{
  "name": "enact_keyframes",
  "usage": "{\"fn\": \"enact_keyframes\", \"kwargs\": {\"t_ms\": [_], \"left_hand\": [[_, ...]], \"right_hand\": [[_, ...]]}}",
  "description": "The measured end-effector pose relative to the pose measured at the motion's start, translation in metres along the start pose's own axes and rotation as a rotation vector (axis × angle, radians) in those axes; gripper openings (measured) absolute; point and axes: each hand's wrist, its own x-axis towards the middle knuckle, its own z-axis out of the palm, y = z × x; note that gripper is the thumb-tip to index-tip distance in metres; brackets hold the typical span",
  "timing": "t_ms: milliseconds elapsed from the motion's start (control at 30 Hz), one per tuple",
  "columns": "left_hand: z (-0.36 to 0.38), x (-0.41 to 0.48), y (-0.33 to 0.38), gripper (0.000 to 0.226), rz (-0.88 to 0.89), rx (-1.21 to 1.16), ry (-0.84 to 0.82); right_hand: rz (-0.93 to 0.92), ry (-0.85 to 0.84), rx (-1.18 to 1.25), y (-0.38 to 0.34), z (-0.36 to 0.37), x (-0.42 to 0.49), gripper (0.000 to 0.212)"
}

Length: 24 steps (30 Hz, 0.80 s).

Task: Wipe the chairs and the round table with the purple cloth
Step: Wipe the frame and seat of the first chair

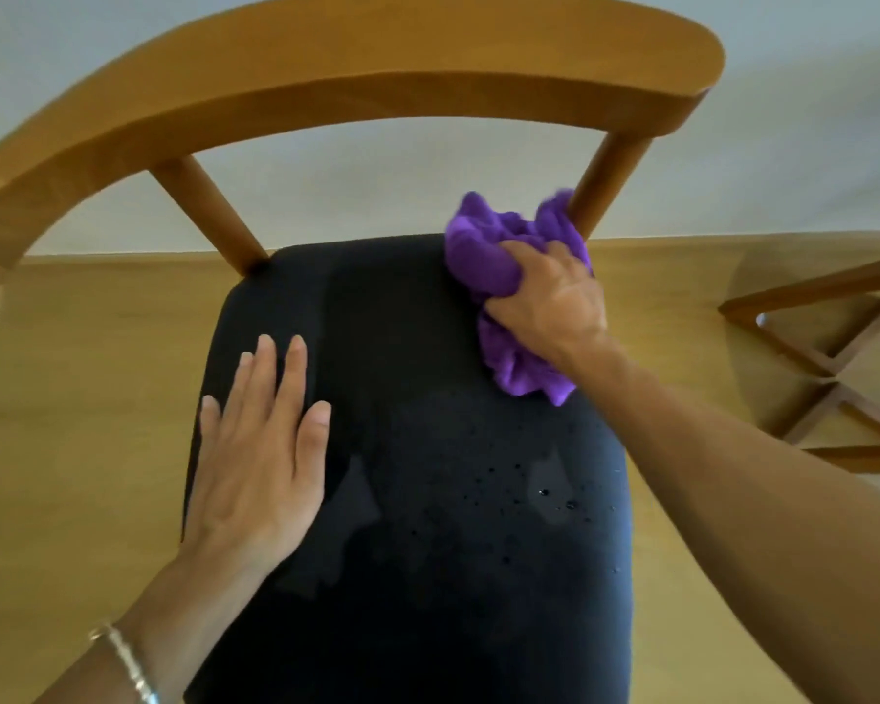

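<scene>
The purple cloth [483, 251] is bunched up and gripped by the right hand [549, 292], whose fingers are curled round it. It is pressed onto the far right corner of the black seat [428, 373] of the chair [123, 139] and touches the foot of the right back post [605, 185].

The left hand [260, 449] is laid flat on the near left part of the seat, with the fingers straight and nothing held. A bracelet [128, 663] is worn at the left wrist.

Small water droplets [544, 492] are scattered over the near right part of the seat, and uneven patches of differing shade are seen across its middle. The curved wooden backrest [377, 53] is carried on the right post and on a left post [209, 215] at the far edge of the seat.

A light wooden floor [72, 398] is seen around the chair, with a pale wall [377, 185] beyond. At the right edge a wooden cross-shaped frame [824, 368] is partly seen, well apart from the cloth.
</scene>
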Motion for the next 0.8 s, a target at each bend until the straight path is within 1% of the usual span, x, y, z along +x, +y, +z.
{"fn": "enact_keyframes", "kwargs": {"t_ms": [100, 167, 267, 333, 433, 500, 600, 667, 700, 733, 800], "left_hand": [[0.012, 0.000, 0.019, 0.061, 0.025, -0.042, 0.002], [0.019, 0.004, 0.026, 0.061, 0.052, -0.068, -0.010], [0.027, 0.008, 0.018, 0.060, 0.091, -0.061, -0.019], [0.026, 0.014, 0.003, 0.059, 0.107, -0.069, -0.018], [0.019, 0.013, -0.020, 0.058, 0.110, -0.033, -0.025], [0.012, 0.015, -0.032, 0.057, 0.112, -0.034, -0.040], [0.003, 0.018, -0.044, 0.056, 0.093, -0.029, -0.038], [0.003, 0.019, -0.045, 0.056, 0.069, -0.036, -0.018], [0.004, 0.018, -0.043, 0.057, 0.061, -0.038, -0.016], [0.006, 0.018, -0.040, 0.057, 0.060, -0.039, -0.022], [0.008, 0.017, -0.032, 0.057, 0.080, -0.034, -0.038]], "right_hand": [[0.109, 0.036, 0.123, 0.043, -0.018, -0.007, 0.046], [0.162, 0.061, 0.163, 0.053, -0.014, -0.007, 0.045], [0.235, 0.136, 0.126, 0.039, -0.002, -0.006, 0.043], [0.263, 0.190, 0.091, 0.015, 0.009, -0.006, 0.044], [0.137, 0.137, 0.002, -0.047, 0.037, -0.018, 0.052], [0.027, 0.046, -0.045, -0.095, 0.057, -0.031, 0.054], [-0.143, -0.059, -0.063, -0.148, 0.081, -0.059, 0.044], [-0.258, -0.107, -0.059, -0.160, 0.092, -0.076, 0.039], [-0.295, -0.130, -0.053, -0.156, 0.092, -0.080, 0.041], [-0.302, -0.125, -0.039, -0.146, 0.089, -0.079, 0.044], [-0.213, -0.051, -0.026, -0.110, 0.070, -0.066, 0.052]]}}
